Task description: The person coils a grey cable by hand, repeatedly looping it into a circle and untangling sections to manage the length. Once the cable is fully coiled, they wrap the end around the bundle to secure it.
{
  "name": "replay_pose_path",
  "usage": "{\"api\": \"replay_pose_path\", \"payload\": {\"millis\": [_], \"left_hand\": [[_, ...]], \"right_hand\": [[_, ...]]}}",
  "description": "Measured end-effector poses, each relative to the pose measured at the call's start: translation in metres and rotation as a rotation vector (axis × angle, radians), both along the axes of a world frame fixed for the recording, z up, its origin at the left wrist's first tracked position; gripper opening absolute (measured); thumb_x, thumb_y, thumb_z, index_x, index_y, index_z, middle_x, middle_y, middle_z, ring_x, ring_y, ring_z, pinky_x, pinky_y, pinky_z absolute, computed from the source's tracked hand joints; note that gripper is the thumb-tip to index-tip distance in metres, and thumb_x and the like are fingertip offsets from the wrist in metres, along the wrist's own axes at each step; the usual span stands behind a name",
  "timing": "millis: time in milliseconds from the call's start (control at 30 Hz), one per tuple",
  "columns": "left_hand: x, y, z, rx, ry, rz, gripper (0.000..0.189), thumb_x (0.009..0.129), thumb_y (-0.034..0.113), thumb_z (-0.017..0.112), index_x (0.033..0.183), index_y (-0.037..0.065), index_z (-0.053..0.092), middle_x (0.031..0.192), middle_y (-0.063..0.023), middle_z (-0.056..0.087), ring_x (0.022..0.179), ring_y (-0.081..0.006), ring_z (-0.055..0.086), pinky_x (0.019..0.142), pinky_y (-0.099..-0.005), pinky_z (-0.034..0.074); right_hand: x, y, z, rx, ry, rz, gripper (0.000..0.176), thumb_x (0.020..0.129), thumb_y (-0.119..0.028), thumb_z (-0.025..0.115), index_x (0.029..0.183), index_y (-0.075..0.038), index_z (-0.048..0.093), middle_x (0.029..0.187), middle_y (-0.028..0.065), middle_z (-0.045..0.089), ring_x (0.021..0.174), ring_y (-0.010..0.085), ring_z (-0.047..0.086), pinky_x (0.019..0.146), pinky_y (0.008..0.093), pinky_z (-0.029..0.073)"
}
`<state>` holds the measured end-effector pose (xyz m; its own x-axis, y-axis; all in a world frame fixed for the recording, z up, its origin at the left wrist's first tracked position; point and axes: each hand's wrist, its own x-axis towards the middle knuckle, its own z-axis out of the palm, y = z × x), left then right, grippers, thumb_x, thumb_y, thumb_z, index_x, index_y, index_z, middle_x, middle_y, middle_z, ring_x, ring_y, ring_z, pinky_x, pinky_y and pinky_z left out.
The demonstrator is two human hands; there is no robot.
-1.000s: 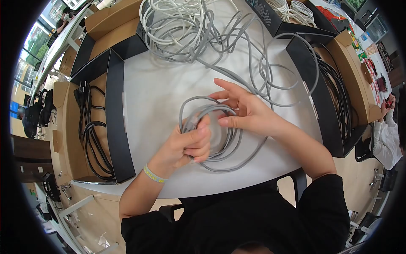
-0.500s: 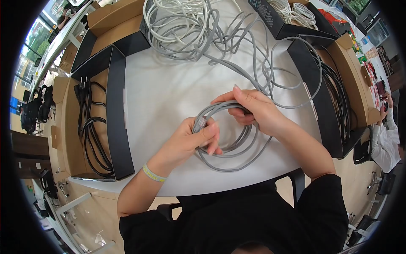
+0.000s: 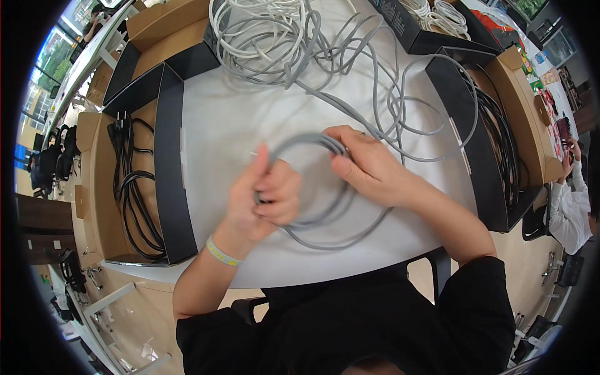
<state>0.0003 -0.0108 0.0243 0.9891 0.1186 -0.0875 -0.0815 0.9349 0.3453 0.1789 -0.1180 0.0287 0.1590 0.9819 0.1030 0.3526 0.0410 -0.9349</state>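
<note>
Several loops of a grey network cable (image 3: pixel 312 139) form a coil between my hands above the white table (image 3: pixel 219 119). My left hand (image 3: pixel 265 194) is closed around the coil's left side, its fingers blurred by motion. At the coil's upper right, my right hand (image 3: pixel 369 159) grips the loops between thumb and fingers. From near my right hand the grey cable runs up to a tangled pile of grey and white cables (image 3: pixel 269 47) at the table's far side. Part of the coil is hidden by my hands.
At the left stands an open box (image 3: pixel 172 169) with a black power cord (image 3: pixel 128 181). Another open box (image 3: pixel 169 47) sits behind it. On the right are a box of black cables (image 3: pixel 500 144) and a box of white cables (image 3: pixel 440 22). A person (image 3: pixel 569 206) sits far right.
My left hand has moved left and slightly up, turning its thumb upward, with the coil in it. My right hand has shifted a little and its thumb has come down onto the loops.
</note>
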Motion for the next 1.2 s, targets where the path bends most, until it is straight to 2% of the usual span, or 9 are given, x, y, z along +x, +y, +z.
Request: {"api": "replay_pose_path", "payload": {"millis": [133,367,533,667,733,867,933,1067,1200], "left_hand": [[-0.011,0.026,0.011,0.002,-0.138,0.29,0.049,0.092,0.046,0.028,0.055,0.015,0.029,0.054,0.005,0.028,0.035,-0.0041,0.023,0.034,-0.0196,0.017],[-0.01,0.024,0.008,0.007,-0.123,0.294,0.048,0.093,0.045,0.027,0.055,0.015,0.03,0.053,0.0043,0.029,0.035,-0.004,0.023,0.033,-0.0192,0.017],[-0.015,0.029,0.006,0.05,-0.07,-0.177,0.043,0.095,0.034,0.027,0.056,0.015,0.029,0.054,0.0042,0.028,0.037,-0.0017,0.024,0.033,-0.0174,0.016],[-0.013,0.027,0.008,0.12,0.001,-0.182,0.04,0.095,0.029,0.027,0.057,0.015,0.029,0.055,0.0041,0.028,0.037,-0.0014,0.024,0.033,-0.0168,0.016],[-0.013,0.031,0.004,0.021,-0.038,-0.115,0.039,0.094,0.027,0.029,0.057,0.015,0.03,0.055,0.0046,0.029,0.037,-0.0011,0.023,0.033,-0.0168,0.017],[-0.008,0.025,0.004,-0.011,-0.037,-0.002,0.038,0.093,0.026,0.031,0.057,0.015,0.03,0.054,0.0052,0.028,0.037,-0.0013,0.023,0.033,-0.0167,0.017],[-0.004,0.023,0.0,0.024,0.095,0.049,0.037,0.092,0.026,0.034,0.057,0.015,0.029,0.054,0.0055,0.027,0.037,-0.0019,0.022,0.033,-0.0172,0.017],[0.007,0.011,-0.005,0.158,0.245,0.077,0.036,0.091,0.026,0.036,0.057,0.015,0.028,0.053,0.0052,0.026,0.037,-0.0024,0.022,0.034,-0.0175,0.018],[0.005,0.013,-0.004,0.23,0.231,0.04,0.036,0.092,0.026,0.035,0.057,0.016,0.029,0.053,0.0053,0.027,0.037,-0.0024,0.023,0.034,-0.0181,0.019]], "right_hand": [[0.024,-0.004,0.016,-0.076,-0.555,0.356,0.046,0.08,-0.047,0.054,0.081,0.0,0.053,0.068,0.0108,0.054,0.067,0.0288,0.055,0.06,0.0354,0.042],[0.043,-0.018,0.03,-0.392,-0.67,0.568,0.036,0.062,-0.034,0.071,0.069,-0.003,0.055,0.069,0.0101,0.054,0.067,0.0284,0.055,0.062,0.0361,0.042],[0.043,0.002,0.015,0.577,-1.072,-0.007,0.028,0.056,-0.027,0.073,0.068,-0.009,0.056,0.069,0.0056,0.052,0.06,0.0213,0.053,0.055,0.0342,0.041],[0.036,-0.007,0.021,0.583,-1.157,-0.174,0.026,0.057,-0.024,0.073,0.069,-0.009,0.055,0.074,0.0056,0.053,0.065,0.0199,0.053,0.055,0.0333,0.042],[0.034,-0.012,0.017,0.064,-1.006,-0.289,0.028,0.059,-0.024,0.073,0.077,-0.007,0.059,0.088,0.0066,0.056,0.077,0.0228,0.054,0.063,0.0345,0.043],[0.042,-0.002,0.006,0.003,-0.571,-0.312,0.031,0.065,-0.016,0.069,0.094,-0.007,0.06,0.103,0.0126,0.055,0.091,0.0257,0.054,0.072,0.0351,0.044],[0.048,0.003,0.002,0.324,-0.377,-0.195,0.054,0.067,-0.008,0.061,0.12,-0.008,0.047,0.115,0.0171,0.051,0.1,0.0263,0.054,0.08,0.0345,0.043],[0.034,-0.004,0.01,0.129,0.31,0.213,0.083,0.062,-0.009,0.053,0.137,-0.01,0.018,0.13,0.0143,0.037,0.109,0.0287,0.048,0.09,0.038,0.038],[0.02,-0.008,0.013,0.192,0.149,0.292,0.087,0.058,-0.008,0.054,0.137,-0.011,0.016,0.134,0.0149,0.03,0.122,0.0287,0.035,0.091,0.041,0.036]]}}
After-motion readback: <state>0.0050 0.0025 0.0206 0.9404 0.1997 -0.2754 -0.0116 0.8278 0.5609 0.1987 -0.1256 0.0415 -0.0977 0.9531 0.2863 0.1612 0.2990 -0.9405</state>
